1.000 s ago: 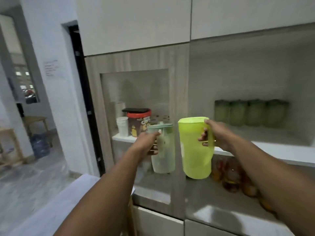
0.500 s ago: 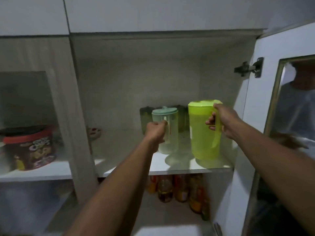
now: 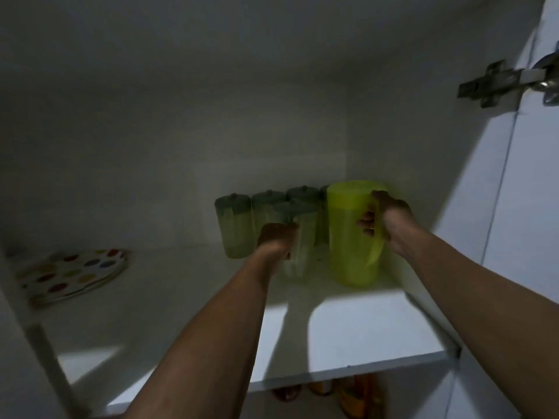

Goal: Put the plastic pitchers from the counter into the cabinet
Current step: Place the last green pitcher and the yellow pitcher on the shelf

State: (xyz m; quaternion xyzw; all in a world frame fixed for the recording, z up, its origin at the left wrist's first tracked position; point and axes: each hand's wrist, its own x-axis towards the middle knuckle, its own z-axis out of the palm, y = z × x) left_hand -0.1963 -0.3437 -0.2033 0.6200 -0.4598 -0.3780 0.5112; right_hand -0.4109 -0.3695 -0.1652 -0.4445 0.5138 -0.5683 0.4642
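Both arms reach deep into the open cabinet. My right hand (image 3: 388, 223) grips the handle of a bright yellow-green pitcher (image 3: 348, 234), whose base rests on the white shelf (image 3: 348, 337) near the right wall. My left hand (image 3: 276, 243) is closed around the handle of a smaller clear pitcher with a pale green lid (image 3: 302, 234), which stands just left of the yellow-green one and looks set down on the shelf. Its lower part is hidden by my hand and wrist.
A row of similar green-lidded pitchers (image 3: 234, 225) lines the back wall behind the two I hold. Polka-dot plates (image 3: 72, 275) lie at the shelf's left end. The cabinet door with its hinge (image 3: 496, 83) stands open at right. Bottles (image 3: 348, 394) sit on the shelf below.
I have leaned closer and both hands have pushed the two pitchers further back on the shelf, up to the row at the rear. Both grips are unchanged.
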